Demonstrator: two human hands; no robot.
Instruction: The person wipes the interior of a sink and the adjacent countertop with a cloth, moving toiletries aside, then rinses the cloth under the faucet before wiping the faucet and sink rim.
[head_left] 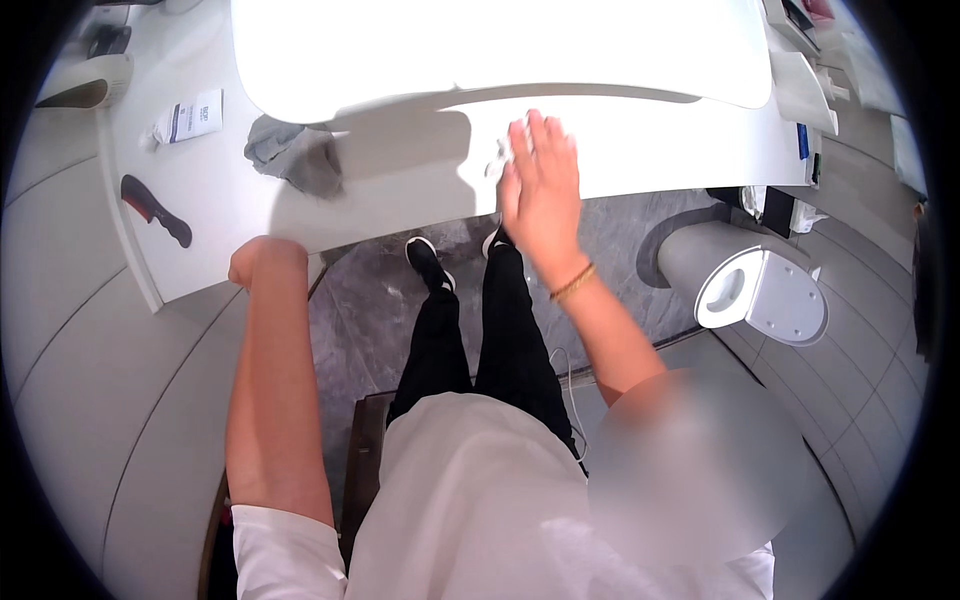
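My right hand [543,190] reaches over the white countertop [400,195], fingers stretched out and pointing away from me. A small white crumpled piece [495,160] shows at its left side, against the thumb and index finger; its kind is too washed out to tell, and the palm's underside is hidden. Curled into a loose fist, my left hand [268,260] rests at the counter's front edge, with no object visible in it. A crumpled grey cloth [295,156] lies beyond that hand. Farther left is a dark comb [157,210].
A bright white basin [500,45] fills the far side. A white tube or packet [195,117] lies at the counter's left, near a pale hollow object [95,85]. A blue strip [803,141] sits at the right end. The toilet [765,295] stands on the right.
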